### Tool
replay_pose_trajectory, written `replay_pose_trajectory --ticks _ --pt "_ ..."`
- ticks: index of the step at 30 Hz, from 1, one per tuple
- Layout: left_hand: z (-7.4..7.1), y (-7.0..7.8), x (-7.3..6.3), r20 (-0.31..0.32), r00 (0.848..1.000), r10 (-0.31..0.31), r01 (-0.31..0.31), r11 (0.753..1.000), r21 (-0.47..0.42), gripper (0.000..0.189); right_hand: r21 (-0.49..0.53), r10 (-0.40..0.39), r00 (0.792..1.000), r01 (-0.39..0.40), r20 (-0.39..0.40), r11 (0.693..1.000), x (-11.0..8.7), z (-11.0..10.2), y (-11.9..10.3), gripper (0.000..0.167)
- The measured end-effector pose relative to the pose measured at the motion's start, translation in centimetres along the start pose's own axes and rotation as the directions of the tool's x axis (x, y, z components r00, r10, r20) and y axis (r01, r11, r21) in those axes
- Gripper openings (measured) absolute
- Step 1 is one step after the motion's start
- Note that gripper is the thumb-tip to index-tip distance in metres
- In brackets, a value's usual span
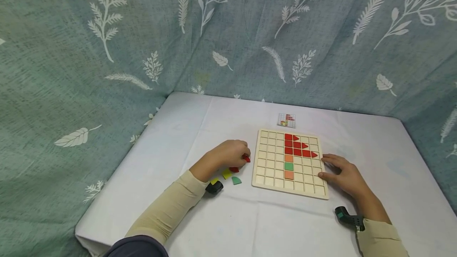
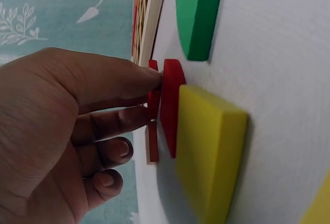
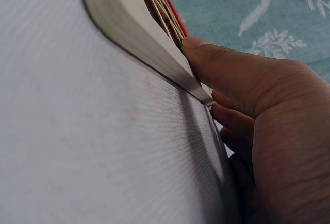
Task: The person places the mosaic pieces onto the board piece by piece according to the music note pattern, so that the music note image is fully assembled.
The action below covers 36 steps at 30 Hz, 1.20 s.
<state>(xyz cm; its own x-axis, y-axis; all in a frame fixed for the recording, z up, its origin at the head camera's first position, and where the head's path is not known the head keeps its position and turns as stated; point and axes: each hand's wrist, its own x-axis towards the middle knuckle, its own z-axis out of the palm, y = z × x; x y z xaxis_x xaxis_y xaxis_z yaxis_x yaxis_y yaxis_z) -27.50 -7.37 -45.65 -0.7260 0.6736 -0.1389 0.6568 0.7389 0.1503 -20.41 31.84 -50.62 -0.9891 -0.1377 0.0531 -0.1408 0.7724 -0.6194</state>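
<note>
My left hand (image 1: 233,153) is left of the wooden grid board (image 1: 269,165), its thumb and forefinger pinching a small red piece (image 2: 153,103). Just beside it another red piece (image 2: 169,105) lies on the cloth. Closer to the wrist are a yellow piece (image 1: 227,174) and a green rounded piece (image 1: 236,180). My right hand (image 1: 344,175) touches the board's right edge, thumb on the rim and fingers alongside, loosely bent. On the board, red squares and points form three rows, above a column of orange and green squares (image 1: 288,166).
Behind the board lies a small picture card (image 1: 287,120) with a coloured grid pattern. A second yellow piece (image 1: 214,180) is partly hidden by the black left wrist camera (image 1: 214,187). White cloth covers the table; a leaf-patterned green curtain (image 1: 228,31) hangs around it.
</note>
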Motion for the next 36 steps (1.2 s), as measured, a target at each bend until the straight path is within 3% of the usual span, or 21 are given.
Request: replay_pose_trajectory --ticks 8,16,21,36 --pt "-0.4 -0.3 -0.3 0.021 1.0 -0.007 0.007 1.0 -0.017 0.02 -0.01 -0.004 1.0 0.004 0.0 1.0 0.0 0.0 -0.1 0.076" --pt "-0.8 0.7 0.0 -0.022 0.996 0.092 -0.092 0.996 -0.02 0.015 0.004 -0.009 1.0 0.009 0.004 1.0 0.0 -0.1 0.0 0.075" --pt "-1.0 2.1 0.8 -0.046 0.983 0.18 -0.179 0.983 0.025 0.013 0.003 -0.005 1.0 0.005 0.004 1.0 0.1 0.0 0.1 0.077" --pt "-0.4 7.8 3.1 0.01 0.928 0.372 -0.372 0.925 0.075 0.008 0.017 0.01 1.0 -0.01 0.006 1.0 0.3 -0.2 0.1 0.079"
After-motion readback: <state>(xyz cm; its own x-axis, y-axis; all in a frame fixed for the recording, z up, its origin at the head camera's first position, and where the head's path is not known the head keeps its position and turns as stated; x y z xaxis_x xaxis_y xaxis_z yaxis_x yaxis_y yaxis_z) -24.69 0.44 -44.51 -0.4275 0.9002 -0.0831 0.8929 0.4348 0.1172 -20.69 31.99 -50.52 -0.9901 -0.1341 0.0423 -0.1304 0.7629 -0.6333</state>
